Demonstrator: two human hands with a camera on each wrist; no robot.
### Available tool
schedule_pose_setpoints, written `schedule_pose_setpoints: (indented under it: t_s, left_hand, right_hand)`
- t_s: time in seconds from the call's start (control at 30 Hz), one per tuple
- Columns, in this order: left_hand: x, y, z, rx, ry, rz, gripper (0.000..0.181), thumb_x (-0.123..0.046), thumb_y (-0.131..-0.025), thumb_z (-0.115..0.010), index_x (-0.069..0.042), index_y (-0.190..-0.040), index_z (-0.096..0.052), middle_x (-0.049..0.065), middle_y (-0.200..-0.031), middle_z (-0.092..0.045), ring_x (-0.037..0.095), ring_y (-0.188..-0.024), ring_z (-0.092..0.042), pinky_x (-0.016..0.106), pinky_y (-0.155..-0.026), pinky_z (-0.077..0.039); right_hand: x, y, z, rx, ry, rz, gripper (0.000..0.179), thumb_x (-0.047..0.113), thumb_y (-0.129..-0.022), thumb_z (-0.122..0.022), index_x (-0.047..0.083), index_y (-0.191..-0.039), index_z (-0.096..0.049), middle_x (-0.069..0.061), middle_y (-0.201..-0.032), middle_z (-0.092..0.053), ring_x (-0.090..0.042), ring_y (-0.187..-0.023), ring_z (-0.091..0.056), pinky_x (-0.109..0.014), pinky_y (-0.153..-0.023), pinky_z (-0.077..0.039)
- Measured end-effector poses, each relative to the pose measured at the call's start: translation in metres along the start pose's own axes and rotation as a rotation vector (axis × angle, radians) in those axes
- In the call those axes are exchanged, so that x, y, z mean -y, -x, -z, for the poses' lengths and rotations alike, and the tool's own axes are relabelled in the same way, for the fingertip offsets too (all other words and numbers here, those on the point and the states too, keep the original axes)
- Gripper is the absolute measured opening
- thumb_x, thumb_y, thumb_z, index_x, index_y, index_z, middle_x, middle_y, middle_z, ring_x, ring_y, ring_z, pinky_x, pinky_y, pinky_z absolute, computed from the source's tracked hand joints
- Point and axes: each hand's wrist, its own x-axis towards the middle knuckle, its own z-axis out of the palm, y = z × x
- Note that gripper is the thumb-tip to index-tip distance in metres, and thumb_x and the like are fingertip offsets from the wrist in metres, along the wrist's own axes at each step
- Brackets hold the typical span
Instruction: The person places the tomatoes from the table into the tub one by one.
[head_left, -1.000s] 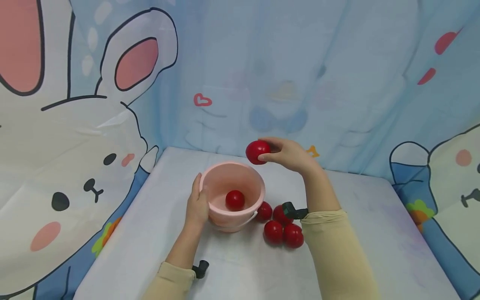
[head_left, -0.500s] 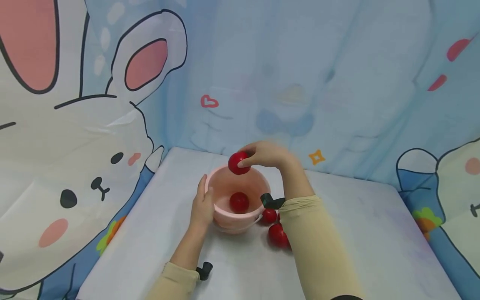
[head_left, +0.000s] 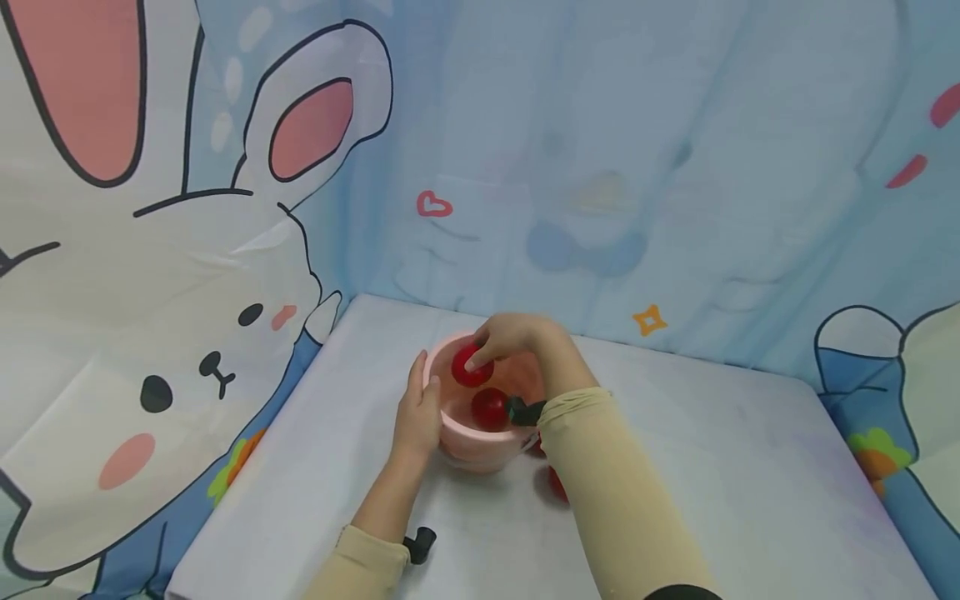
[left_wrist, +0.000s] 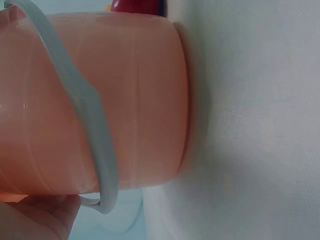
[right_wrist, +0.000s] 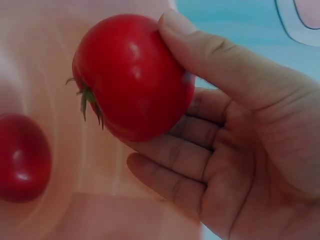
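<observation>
A pink bucket [head_left: 480,454] stands upright on the white-covered table, its pale handle [left_wrist: 97,135] hanging down the side. My left hand [head_left: 417,417] holds the bucket's left rim, thumb at the edge and fingers along the outer wall. Inside the bucket's mouth, my right hand [head_left: 517,337] grips a red tomato [right_wrist: 132,77] between thumb and fingers; its green stem end shows in the right wrist view. A second tomato [head_left: 491,409] lies in the bucket, just below the held one.
Beside the bucket on the right, more tomatoes [head_left: 557,485] lie on the table [head_left: 750,467], mostly hidden by the right sleeve [head_left: 622,483]. A blue curtain [head_left: 675,167] with cartoon rabbits hangs behind and at the sides.
My right hand has carried the tomato left and down, from above the table behind the bucket into its mouth. The left hand keeps its hold on the rim. The head view has shifted slightly.
</observation>
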Motion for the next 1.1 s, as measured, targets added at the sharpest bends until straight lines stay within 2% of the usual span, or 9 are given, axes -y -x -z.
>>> schedule_pose_setpoints:
  t_s: [0.27,0.37,0.6,0.97,1.1]
  left_hand:
    - [0.001,-0.001,-0.001,-0.016,-0.01,-0.019,0.054,-0.044,-0.103,-0.037,-0.046,-0.154,-0.019,-0.011,-0.163,-0.025,0.022,-0.153,-0.022,0.061,-0.117,-0.028]
    - [0.001,-0.002,-0.002,-0.018,-0.014,-0.019,0.053,-0.044,-0.104,-0.036,-0.045,-0.154,-0.019,-0.011,-0.163,-0.025,0.022,-0.152,-0.023,0.062,-0.117,-0.027]
    - [0.002,-0.002,-0.003,-0.013,-0.008,-0.007,0.055,-0.044,-0.103,-0.038,-0.046,-0.154,-0.018,-0.012,-0.163,-0.024,0.021,-0.153,-0.021,0.06,-0.117,-0.028]
    - [0.002,-0.001,-0.002,-0.028,-0.023,-0.045,0.053,-0.042,-0.104,-0.035,-0.042,-0.155,-0.021,-0.008,-0.163,-0.025,0.023,-0.152,-0.023,0.06,-0.119,-0.024]
    - [0.003,-0.001,-0.002,-0.029,-0.032,-0.044,0.053,-0.042,-0.104,-0.035,-0.041,-0.156,-0.021,-0.009,-0.163,-0.025,0.022,-0.152,-0.023,0.06,-0.119,-0.024]
  right_hand:
    - [-0.004,-0.011,-0.013,0.058,-0.112,-0.081,0.045,0.04,-0.079,-0.081,0.02,-0.117,-0.066,-0.002,-0.114,-0.063,-0.025,-0.118,-0.051,-0.047,-0.099,-0.053]
    - [-0.004,-0.014,-0.015,0.075,-0.14,-0.081,0.043,0.037,-0.08,-0.08,0.018,-0.116,-0.066,-0.003,-0.114,-0.063,-0.025,-0.117,-0.051,-0.047,-0.099,-0.053]
    - [-0.009,-0.02,-0.015,0.044,0.021,0.03,0.037,0.037,-0.09,-0.069,0.017,-0.121,-0.068,0.0,-0.114,-0.065,-0.019,-0.106,-0.059,-0.038,-0.098,-0.052]
    - [-0.013,-0.017,-0.015,0.019,0.037,0.039,0.045,0.041,-0.092,-0.066,0.021,-0.132,-0.063,0.0,-0.125,-0.064,-0.019,-0.114,-0.058,-0.042,-0.104,-0.049]
    - [-0.014,-0.01,-0.013,-0.014,0.028,0.061,0.046,0.042,-0.093,-0.064,0.022,-0.134,-0.062,-0.001,-0.134,-0.061,-0.022,-0.126,-0.054,-0.044,-0.11,-0.044]
